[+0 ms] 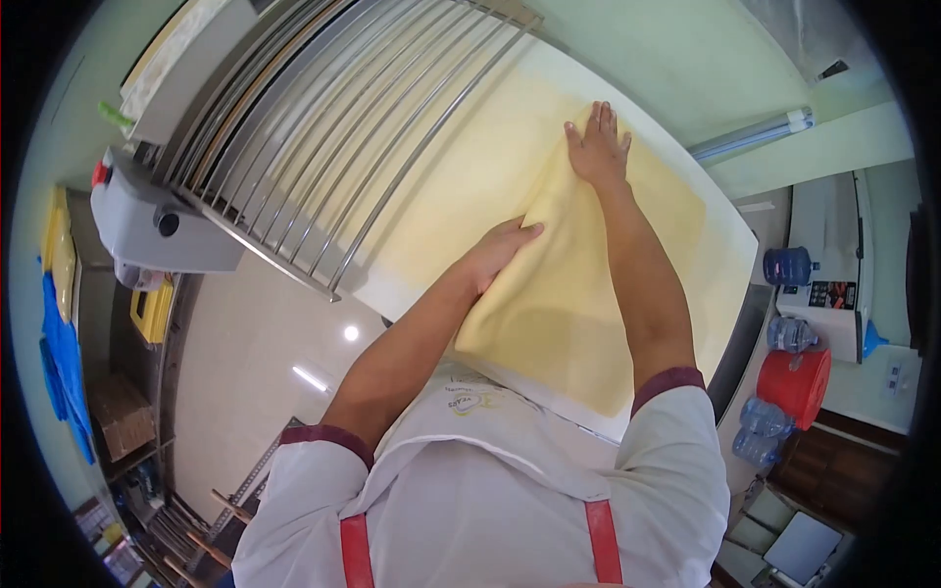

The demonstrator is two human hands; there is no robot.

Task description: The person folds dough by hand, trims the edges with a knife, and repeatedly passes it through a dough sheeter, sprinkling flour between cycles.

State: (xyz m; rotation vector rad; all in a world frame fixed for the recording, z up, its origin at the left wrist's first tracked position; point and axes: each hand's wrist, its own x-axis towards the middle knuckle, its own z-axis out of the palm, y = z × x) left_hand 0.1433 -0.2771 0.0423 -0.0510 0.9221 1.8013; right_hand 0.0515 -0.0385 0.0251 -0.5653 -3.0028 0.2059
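A broad sheet of pale yellow dough (559, 294) lies on a white work surface (740, 250), with a raised fold running along its left side. My left hand (502, 253) grips that left edge, thumb on top and the other fingers hidden under or behind the dough. Farther up, my right hand (598, 149) rests on the upper part of the sheet, palm down with the fingers stretched out. Its fingertips reach close to the far edge of the dough.
A metal bar guard (392, 176) of a dough-rolling machine stands at the left of the surface, beside a grey housing with a red button (100, 174). On the right are a red bucket (796, 387) and several large water bottles (789, 265). Shelves (118, 392) line the left.
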